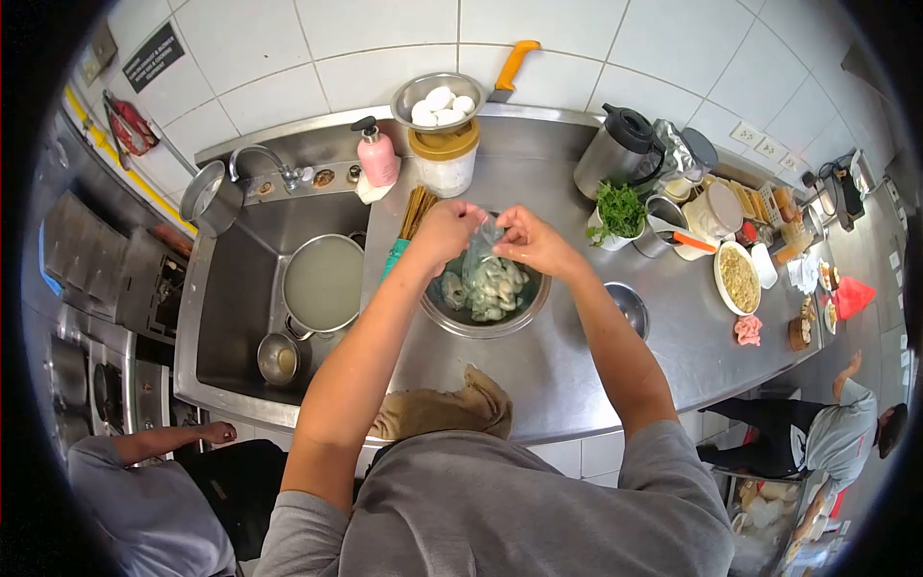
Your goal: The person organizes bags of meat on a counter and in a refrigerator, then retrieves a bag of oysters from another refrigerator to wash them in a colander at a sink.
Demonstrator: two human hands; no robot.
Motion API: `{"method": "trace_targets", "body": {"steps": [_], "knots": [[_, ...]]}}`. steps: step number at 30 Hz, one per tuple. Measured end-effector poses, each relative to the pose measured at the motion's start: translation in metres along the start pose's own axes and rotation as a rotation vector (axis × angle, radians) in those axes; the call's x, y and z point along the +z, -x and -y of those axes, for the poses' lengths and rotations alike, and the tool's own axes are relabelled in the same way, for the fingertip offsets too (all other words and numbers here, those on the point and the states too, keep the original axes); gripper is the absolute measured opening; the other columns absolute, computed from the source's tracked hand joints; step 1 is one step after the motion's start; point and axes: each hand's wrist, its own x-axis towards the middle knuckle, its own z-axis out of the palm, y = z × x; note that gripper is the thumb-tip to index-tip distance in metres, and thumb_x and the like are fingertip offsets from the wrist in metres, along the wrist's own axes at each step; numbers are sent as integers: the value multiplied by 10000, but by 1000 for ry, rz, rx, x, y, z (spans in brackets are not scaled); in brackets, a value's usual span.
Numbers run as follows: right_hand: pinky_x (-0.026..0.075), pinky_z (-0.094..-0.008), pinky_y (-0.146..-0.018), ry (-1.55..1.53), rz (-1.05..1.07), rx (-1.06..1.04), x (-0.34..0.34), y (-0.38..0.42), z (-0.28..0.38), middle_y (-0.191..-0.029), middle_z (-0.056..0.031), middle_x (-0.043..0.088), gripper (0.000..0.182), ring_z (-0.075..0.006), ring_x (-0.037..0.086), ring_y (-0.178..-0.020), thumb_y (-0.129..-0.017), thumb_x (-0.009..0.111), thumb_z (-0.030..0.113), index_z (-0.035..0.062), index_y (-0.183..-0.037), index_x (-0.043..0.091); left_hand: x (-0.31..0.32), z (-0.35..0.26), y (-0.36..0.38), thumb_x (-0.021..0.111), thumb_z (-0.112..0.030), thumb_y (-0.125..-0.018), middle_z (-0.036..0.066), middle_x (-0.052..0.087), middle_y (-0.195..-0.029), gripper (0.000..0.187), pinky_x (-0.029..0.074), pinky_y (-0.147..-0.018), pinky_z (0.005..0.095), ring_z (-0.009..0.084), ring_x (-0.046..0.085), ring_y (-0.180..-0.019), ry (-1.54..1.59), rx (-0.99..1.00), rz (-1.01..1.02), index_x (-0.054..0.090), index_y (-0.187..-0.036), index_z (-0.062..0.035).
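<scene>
Over a metal bowl [481, 331] on the steel counter, a clear plastic bag [484, 252] of pale grey, wet-looking pieces hangs from my two hands. The bag's lower part rests in the bowl; what the pieces are I cannot make out. On the left side of the bag's top, my left hand [448, 231] is closed on the plastic. My right hand [532, 242] pinches the other side of the top. Just left of the bowl lie a bundle of thin brown sticks [415, 213] and something green, partly behind my left forearm.
Left is a sink [231, 288] with a pot [324, 284] of cloudy liquid. Behind the bowl stand a tub [444, 163], a bowl of eggs [444, 106] and a pink pump bottle [377, 159]. A thermos [615, 154] and herbs [617, 213] stand right. People are at both sides.
</scene>
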Motion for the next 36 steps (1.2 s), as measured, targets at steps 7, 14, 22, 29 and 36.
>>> {"method": "trace_targets", "body": {"steps": [7, 14, 22, 29, 36], "knots": [[453, -287, -649, 383, -97, -110, 8, -18, 50, -819, -14, 625, 229, -109, 519, -714, -846, 730, 158, 25, -1008, 636, 4, -46, 26, 622, -211, -946, -49, 562, -759, 175, 344, -531, 210, 35, 433, -631, -73, 343, 17, 664, -980, -45], [490, -262, -732, 273, -13, 98, 1, -18, 26, -908, 13, 647, 176, -79, 564, -789, -923, 648, 135, 31, -1062, 619, -19, 52, -8, 569, -75, -909, 0, 631, -1002, 292, 455, -618, 219, 69, 534, -706, -170, 301, -38, 621, -1196, -60], [481, -283, -807, -12, -214, -41, 8, -1, 65, -969, 2, 638, 146, -101, 585, -879, -964, 583, 133, 52, -1085, 587, -12, 55, -1, 672, -181, -891, 64, 634, -843, 202, 480, -655, 316, 136, 560, -676, -409, 334, -9, 611, -1009, -29], [490, -291, -775, 275, -260, 2, 1, 15, 45, -950, -13, 622, 153, -110, 583, -847, -880, 652, 75, 31, -1016, 596, -6, 19, 10, 679, -190, -889, 59, 564, -702, 197, 446, -627, 325, 136, 513, -655, -488, 460, -124, 552, -887, -40], [489, -306, -848, 399, -278, 73, 16, 15, 46, -1087, -91, 616, 328, -164, 601, -972, -769, 635, -42, 20, -1084, 567, 1, 21, 1, 726, -146, -839, 45, 628, -950, 279, 475, -755, 312, 143, 556, -832, -114, 522, 55, 580, -1044, -25]]}}
